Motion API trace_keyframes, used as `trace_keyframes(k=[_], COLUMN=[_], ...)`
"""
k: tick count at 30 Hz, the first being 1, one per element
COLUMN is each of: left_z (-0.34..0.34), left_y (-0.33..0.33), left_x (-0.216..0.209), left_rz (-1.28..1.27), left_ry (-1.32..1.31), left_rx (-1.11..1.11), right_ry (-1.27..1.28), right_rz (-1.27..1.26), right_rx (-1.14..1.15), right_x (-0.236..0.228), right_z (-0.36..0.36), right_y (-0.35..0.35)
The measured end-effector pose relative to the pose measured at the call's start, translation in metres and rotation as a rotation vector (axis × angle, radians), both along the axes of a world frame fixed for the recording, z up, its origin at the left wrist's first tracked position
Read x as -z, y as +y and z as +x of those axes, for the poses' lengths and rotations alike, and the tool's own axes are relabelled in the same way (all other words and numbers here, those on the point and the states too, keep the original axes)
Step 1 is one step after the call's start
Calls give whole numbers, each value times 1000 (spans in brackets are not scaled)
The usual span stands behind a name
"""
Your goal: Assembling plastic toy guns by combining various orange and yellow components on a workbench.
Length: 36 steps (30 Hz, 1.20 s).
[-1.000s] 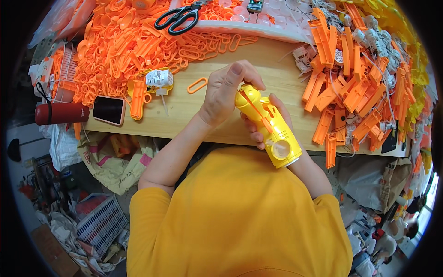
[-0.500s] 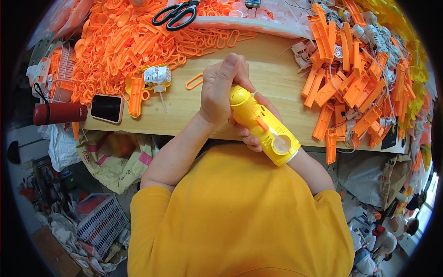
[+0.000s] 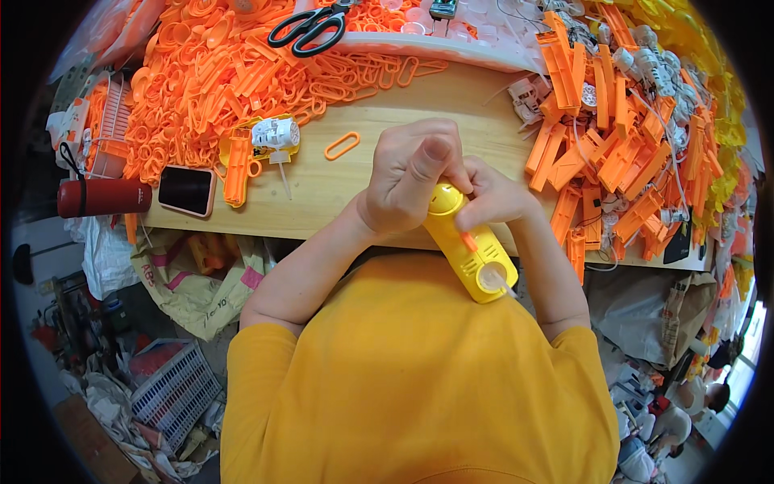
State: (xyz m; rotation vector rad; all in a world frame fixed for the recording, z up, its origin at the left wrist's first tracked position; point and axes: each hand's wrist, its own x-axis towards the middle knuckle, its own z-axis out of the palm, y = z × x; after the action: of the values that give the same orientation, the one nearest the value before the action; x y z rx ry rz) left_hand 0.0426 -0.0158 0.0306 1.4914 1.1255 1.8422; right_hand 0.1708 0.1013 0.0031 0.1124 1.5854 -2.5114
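Observation:
Close to my chest, at the table's front edge, I hold a yellow plastic toy casing [image 3: 472, 256] tilted, its rounded end up between my hands. It has a small orange switch on its face and a round clear window near its lower end. My left hand [image 3: 415, 173] is closed around the rounded end, thumb raised. My right hand [image 3: 498, 194] grips the casing's upper right side, thumb lying across it; its other fingers are partly hidden. Left of my hands lies a loose orange oval ring [image 3: 342, 146]. Further left is an open yellow shell [image 3: 292, 151] with a white motor unit [image 3: 274, 131] and an orange cover [image 3: 237, 167].
Orange plastic parts [image 3: 201, 89] are heaped at the left, with black scissors [image 3: 310, 31] on them. Orange battery trays [image 3: 621, 145] and wired white units pile up at the right. A phone [image 3: 187, 190] and a red bottle [image 3: 105, 198] lie at the left edge.
The casing has turned steeper and shifted right. My right hand has come from underneath to its upper right side. My left hand has moved right and slightly down, uncovering the orange ring fully.

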Motion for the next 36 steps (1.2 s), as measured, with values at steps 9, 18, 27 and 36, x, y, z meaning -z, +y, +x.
trace_keyframes(k=[9,18,27,36], left_z=[-19,-10,-26,-9], left_y=[5,8,-18,-28], left_x=[-5,12,9,14], left_rz=[178,79,-303,-239], left_ry=[353,-168,-160,-83], left_rx=[-126,-130,-144,-200], right_ry=[111,250,509,565], right_rz=[-48,596,1567,1732], right_rx=[2,331,623,619], right_x=[7,-19,-39,-39], right_z=[-11,-16,-7,-11], right_y=[0,5,4,-9])
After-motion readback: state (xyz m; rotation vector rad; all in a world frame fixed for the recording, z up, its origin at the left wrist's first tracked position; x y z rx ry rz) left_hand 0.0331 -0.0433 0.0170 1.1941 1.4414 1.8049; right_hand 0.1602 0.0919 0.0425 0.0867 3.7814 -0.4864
